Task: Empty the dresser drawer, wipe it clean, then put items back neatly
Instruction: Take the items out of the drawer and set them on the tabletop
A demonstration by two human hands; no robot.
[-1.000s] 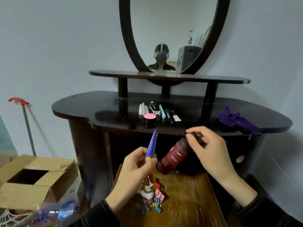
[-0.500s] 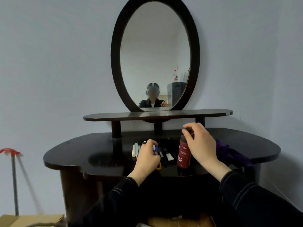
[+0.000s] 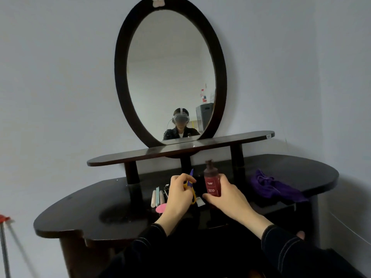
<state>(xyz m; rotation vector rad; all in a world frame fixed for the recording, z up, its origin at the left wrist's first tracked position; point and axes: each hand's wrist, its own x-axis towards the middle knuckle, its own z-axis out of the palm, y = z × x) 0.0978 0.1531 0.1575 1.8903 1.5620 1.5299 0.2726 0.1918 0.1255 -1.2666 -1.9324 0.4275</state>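
Observation:
A dark red bottle [image 3: 211,180] stands upright on the dark dresser top [image 3: 84,213]. My right hand [image 3: 224,194] wraps its lower part from the right. My left hand [image 3: 178,194] grips scissors [image 3: 190,182] with yellow handles and a purple blade cover, tip pointing up, just left of the bottle. A row of small items lies under and left of that hand: pale sticks [image 3: 157,196], a pink round compact [image 3: 161,208], a small white piece [image 3: 200,201]. The drawer is out of view below.
A purple cloth [image 3: 275,187] lies on the right side of the dresser top. An upper shelf [image 3: 180,150] on posts and an oval mirror [image 3: 170,77] stand behind. A red-topped metal pole [image 3: 4,237] leans at the far left.
Both hands rose from the drawer to the dresser top. The red bottle went from tilted in the air to standing upright, my right hand sliding from its cap to its body.

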